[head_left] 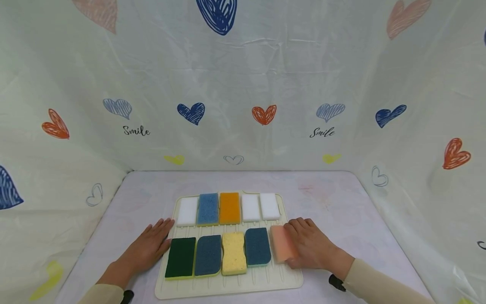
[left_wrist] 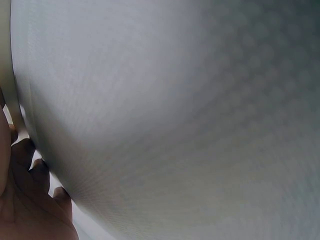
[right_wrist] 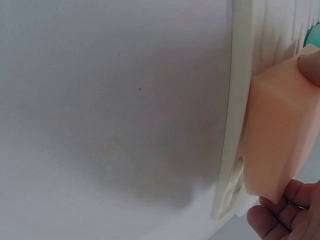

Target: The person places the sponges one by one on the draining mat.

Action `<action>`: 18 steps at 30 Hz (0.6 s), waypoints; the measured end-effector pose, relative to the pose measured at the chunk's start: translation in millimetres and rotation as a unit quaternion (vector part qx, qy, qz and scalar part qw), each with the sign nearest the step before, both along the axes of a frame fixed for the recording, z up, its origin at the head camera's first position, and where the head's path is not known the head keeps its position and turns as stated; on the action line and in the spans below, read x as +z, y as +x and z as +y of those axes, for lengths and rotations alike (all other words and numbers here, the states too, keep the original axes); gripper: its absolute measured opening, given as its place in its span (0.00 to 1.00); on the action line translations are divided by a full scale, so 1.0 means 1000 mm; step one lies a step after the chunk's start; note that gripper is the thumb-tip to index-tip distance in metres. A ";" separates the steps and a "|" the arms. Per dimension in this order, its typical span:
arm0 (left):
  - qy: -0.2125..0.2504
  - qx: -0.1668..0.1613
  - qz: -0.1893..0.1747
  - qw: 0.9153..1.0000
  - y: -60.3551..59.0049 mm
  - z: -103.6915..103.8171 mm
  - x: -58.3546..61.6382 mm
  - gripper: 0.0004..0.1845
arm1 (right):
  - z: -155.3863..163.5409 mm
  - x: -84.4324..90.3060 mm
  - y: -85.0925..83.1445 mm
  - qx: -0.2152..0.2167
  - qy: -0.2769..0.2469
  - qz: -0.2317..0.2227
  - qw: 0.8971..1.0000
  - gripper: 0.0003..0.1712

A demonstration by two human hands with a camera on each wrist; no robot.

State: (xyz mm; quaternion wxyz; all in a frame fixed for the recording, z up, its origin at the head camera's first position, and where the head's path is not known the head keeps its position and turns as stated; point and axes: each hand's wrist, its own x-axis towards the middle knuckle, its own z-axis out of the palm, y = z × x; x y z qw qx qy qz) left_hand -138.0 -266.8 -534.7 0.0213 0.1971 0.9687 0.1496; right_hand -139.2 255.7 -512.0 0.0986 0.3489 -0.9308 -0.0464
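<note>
A cream ribbed mat lies on the table with two rows of sponges. My right hand holds a peach sponge at the mat's right edge, at the right end of the near row. In the right wrist view the peach sponge overhangs the mat's rim, with a thumb tip above it and curled fingers below. My left hand lies flat on the table beside the mat's left edge, next to a dark green sponge. The left hand holds nothing.
Near row: dark blue, yellow and blue sponges. Far row: white, light blue, orange and two more white sponges. A heart-printed sheet walls in the table on three sides.
</note>
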 end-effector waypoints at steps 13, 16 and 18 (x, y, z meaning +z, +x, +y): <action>-0.003 0.001 0.001 1.000 0.001 0.002 0.002 0.32 | -0.005 -0.006 -0.003 -0.004 0.017 -0.001 1.000 0.50; -0.003 0.002 0.000 1.000 0.001 0.002 0.003 0.32 | -0.007 -0.005 -0.002 -0.008 0.018 -0.006 1.000 0.49; -0.003 0.003 -0.001 1.000 0.001 0.002 0.003 0.32 | -0.007 -0.004 -0.002 -0.012 0.018 -0.013 1.000 0.49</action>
